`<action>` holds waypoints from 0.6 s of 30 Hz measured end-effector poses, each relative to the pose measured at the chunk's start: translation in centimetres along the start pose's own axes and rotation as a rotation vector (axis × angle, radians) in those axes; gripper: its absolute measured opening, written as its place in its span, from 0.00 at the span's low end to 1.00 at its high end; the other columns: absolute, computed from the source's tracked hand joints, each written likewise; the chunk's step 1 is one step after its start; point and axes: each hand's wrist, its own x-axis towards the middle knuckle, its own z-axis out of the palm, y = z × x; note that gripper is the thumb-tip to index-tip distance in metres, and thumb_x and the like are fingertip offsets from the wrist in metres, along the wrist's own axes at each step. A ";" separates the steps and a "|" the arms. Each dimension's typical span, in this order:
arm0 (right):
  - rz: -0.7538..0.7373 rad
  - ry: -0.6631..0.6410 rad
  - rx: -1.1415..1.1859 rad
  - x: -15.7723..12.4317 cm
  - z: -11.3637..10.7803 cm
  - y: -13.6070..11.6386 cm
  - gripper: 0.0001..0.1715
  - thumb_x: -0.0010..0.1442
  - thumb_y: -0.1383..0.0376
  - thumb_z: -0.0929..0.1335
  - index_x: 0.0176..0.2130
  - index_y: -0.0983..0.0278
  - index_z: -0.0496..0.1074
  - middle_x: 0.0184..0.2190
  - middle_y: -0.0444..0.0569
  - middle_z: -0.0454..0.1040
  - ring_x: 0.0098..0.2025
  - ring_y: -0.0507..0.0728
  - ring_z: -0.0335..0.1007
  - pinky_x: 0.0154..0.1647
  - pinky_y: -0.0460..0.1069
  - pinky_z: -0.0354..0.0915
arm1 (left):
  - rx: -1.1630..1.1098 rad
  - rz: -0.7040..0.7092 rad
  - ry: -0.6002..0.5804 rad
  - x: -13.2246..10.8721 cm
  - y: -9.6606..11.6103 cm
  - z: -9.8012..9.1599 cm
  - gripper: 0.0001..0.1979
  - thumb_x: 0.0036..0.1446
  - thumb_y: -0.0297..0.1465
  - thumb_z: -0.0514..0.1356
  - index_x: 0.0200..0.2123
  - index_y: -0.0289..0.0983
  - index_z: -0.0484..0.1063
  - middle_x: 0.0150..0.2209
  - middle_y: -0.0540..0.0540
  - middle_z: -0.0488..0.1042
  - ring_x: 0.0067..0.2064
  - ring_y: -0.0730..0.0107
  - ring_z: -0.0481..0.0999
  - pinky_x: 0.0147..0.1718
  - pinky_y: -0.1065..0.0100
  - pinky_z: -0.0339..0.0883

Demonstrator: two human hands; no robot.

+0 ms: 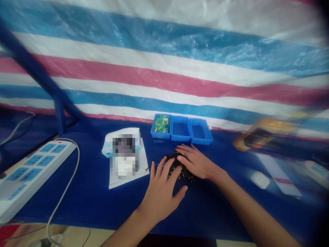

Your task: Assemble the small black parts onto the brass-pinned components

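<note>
**Two bare hands on a heap of dark bits, blue bench, striped tarp behind**

Left hand (160,195) and right hand (196,163) both palm down, meeting over a heap of small dark bits (186,176) near the front of the bench (84,209). Heap rough and spiky-looking, though too small and dark to pin down the exact parts, maybe little wired components. Left fingers (168,169) splayed wide, tips on the heap's near edge. Right fingers (183,151) loosely together and draped over the top, no clear pinch on any one piece. Both forearms bare, angled in from the lower corners.

Just behind the heap, three blue plastic trays in a row, edges touching: left tray (159,135) holding green-and-white bits, middle tray (181,139) and right tray (202,141) showing only blue bottoms. Left of the hands, a white paper sheet (128,180) under a white packet, its label pixelated out. Farther left, a white power strip (33,175) with blue socket panels and a pale cable (69,178). Off to the right, a smooth white mouse (260,180) and a blurry orange-and-black gadget (264,133). Behind it all, a crinkly plastic tarp (164,79) in blue, white and pink stripes, plus a blue metal strut (59,116).
</note>
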 end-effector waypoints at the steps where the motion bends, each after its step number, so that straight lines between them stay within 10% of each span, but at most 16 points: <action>1: 0.002 -0.002 -0.006 0.0 0.2 -0.1 0.34 0.71 0.48 0.53 0.65 0.62 0.62 0.66 0.55 0.61 0.70 0.65 0.49 0.70 0.69 0.41 | -0.010 0.006 -0.005 0.1 0.0 0.0 0.26 0.64 0.39 0.54 0.64 0.45 0.59 0.67 0.43 0.56 0.69 0.44 0.50 0.63 0.31 0.46; 18: -0.047 0.145 -0.016 -0.6 0.5 -1.3 0.26 0.71 0.53 0.56 0.56 0.62 0.71 0.58 0.54 0.70 0.60 0.63 0.66 0.62 0.60 0.61 | -0.163 0.077 0.044 0.4 0.4 -0.5 0.21 0.62 0.32 0.55 0.59 0.42 0.66 0.65 0.42 0.58 0.69 0.50 0.53 0.66 0.43 0.53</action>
